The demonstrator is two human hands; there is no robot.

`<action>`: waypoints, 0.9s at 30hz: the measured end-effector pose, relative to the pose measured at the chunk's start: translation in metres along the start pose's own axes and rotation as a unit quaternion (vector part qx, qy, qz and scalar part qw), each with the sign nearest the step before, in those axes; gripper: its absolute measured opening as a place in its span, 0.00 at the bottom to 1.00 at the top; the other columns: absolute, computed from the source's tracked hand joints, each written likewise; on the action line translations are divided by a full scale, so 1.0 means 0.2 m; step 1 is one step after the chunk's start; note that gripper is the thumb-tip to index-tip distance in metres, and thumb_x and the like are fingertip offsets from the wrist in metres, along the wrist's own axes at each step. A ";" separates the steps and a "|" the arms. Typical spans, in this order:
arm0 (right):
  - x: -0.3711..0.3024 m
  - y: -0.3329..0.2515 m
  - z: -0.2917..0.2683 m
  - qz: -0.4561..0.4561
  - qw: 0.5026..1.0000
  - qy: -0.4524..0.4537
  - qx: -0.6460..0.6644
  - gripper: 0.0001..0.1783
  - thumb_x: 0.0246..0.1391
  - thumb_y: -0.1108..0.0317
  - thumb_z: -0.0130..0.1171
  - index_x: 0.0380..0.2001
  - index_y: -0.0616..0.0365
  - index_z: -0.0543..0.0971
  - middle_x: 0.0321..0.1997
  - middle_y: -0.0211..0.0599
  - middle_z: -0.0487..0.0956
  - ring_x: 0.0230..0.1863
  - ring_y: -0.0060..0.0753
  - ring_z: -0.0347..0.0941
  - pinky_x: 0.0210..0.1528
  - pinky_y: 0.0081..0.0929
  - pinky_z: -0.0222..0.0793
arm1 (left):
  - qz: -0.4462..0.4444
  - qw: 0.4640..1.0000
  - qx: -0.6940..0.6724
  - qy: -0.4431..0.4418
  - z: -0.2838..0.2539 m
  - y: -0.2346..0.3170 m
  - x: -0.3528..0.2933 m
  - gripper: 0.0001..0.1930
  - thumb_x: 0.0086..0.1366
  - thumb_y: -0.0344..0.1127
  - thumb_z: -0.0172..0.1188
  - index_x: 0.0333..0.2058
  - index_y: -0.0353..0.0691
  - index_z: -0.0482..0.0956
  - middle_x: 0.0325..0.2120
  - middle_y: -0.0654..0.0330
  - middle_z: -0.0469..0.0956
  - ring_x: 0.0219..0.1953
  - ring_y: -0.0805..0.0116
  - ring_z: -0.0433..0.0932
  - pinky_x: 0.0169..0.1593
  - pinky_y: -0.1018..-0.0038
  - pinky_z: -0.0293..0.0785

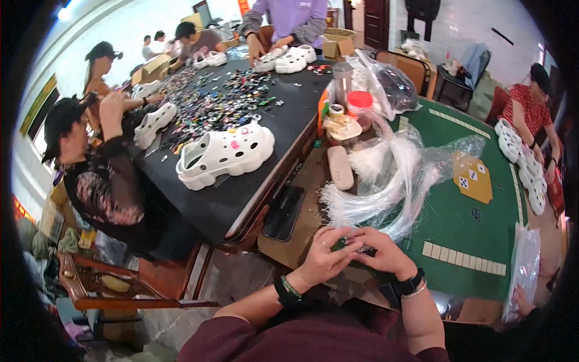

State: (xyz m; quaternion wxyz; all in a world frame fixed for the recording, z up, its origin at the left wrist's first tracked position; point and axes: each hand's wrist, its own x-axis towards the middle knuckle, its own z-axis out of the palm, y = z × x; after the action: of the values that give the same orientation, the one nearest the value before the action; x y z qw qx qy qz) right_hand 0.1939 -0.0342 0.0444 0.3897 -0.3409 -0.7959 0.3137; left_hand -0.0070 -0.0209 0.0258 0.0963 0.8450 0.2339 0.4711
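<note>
Small dark object [363,250] seemingly pinched by left hand [326,258] and right hand [386,254] fingertips; farther, white strands [395,188] partly inside clear plastic bag [453,149].

Yeah, that whitish strand bundle [374,208] blocks straight ahead. There's room rightward over the green mat [443,228], above the tile row [464,259].

Pale wall [464,30], dk brown door [376,24], bright lt [64,13] upper L, wooden chair [139,303], grey flr [238,277]
</note>
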 end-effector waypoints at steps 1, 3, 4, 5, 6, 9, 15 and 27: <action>-0.01 0.02 0.01 -0.007 1.000 -0.009 0.003 0.15 0.46 0.71 0.66 0.39 0.60 0.78 0.43 0.39 0.77 0.43 0.40 0.74 0.43 0.30 0.71 | -0.005 1.000 0.009 0.006 0.00 0.01 0.01 0.14 0.56 0.33 0.64 0.43 0.47 0.82 0.48 0.52 0.74 0.48 0.56 0.75 0.55 0.58 0.65; -0.05 0.06 0.03 -0.003 0.997 -0.029 0.076 0.12 0.47 0.72 0.65 0.37 0.60 0.78 0.41 0.39 0.77 0.41 0.40 0.76 0.41 0.30 0.72 | 0.032 0.999 0.011 -0.013 0.00 0.03 0.03 0.15 0.58 0.36 0.62 0.45 0.49 0.81 0.52 0.52 0.71 0.50 0.56 0.72 0.57 0.59 0.63; -0.07 0.05 0.03 0.012 0.998 -0.022 0.062 0.08 0.49 0.74 0.62 0.35 0.61 0.78 0.37 0.38 0.78 0.39 0.41 0.76 0.41 0.29 0.72 | 0.027 1.000 0.006 -0.012 -0.01 0.05 0.05 0.15 0.58 0.37 0.63 0.45 0.50 0.81 0.53 0.52 0.70 0.50 0.56 0.72 0.58 0.59 0.63; -0.07 0.05 0.02 0.009 0.998 -0.026 0.062 0.08 0.49 0.74 0.62 0.35 0.61 0.78 0.37 0.38 0.78 0.39 0.41 0.76 0.41 0.29 0.72 | 0.026 1.000 0.010 -0.010 -0.01 0.05 0.06 0.15 0.58 0.37 0.63 0.45 0.50 0.81 0.53 0.52 0.70 0.50 0.56 0.72 0.58 0.59 0.63; -0.07 0.05 0.02 0.037 0.997 -0.034 0.059 0.07 0.50 0.74 0.61 0.35 0.61 0.78 0.36 0.39 0.79 0.38 0.40 0.76 0.40 0.28 0.71 | 0.027 1.000 0.014 -0.004 -0.01 0.04 0.06 0.16 0.57 0.36 0.63 0.46 0.50 0.81 0.53 0.51 0.71 0.50 0.56 0.73 0.57 0.58 0.63; -0.03 -0.02 0.02 0.051 0.997 -0.021 0.060 0.06 0.53 0.74 0.59 0.35 0.61 0.80 0.32 0.38 0.80 0.34 0.36 0.77 0.38 0.26 0.70 | 0.021 0.999 0.024 0.008 -0.06 0.03 0.08 0.17 0.55 0.34 0.65 0.46 0.51 0.82 0.52 0.50 0.72 0.48 0.57 0.74 0.56 0.58 0.63; -0.02 -0.06 0.01 0.170 0.976 -0.024 0.134 0.07 0.56 0.74 0.56 0.36 0.61 0.82 0.24 0.35 0.80 0.27 0.23 0.75 0.32 0.22 0.69 | -0.050 0.996 -0.032 0.070 -0.16 0.01 0.07 0.15 0.54 0.30 0.64 0.43 0.46 0.83 0.49 0.53 0.74 0.43 0.62 0.75 0.53 0.63 0.66; -0.03 -0.04 0.01 0.142 0.984 -0.014 0.104 0.08 0.56 0.71 0.59 0.37 0.62 0.81 0.26 0.30 0.79 0.27 0.17 0.72 0.32 0.18 0.68 | -0.072 0.994 -0.066 0.050 -0.12 0.11 0.02 0.15 0.53 0.27 0.65 0.42 0.43 0.83 0.48 0.53 0.74 0.43 0.60 0.76 0.50 0.65 0.69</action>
State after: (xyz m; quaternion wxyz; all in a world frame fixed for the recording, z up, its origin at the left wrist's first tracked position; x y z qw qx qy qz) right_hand 0.1926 -0.0447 0.0470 0.3636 -0.4034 -0.7078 0.4517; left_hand -0.0188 -0.0393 0.0504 0.1735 0.7930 0.2672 0.5193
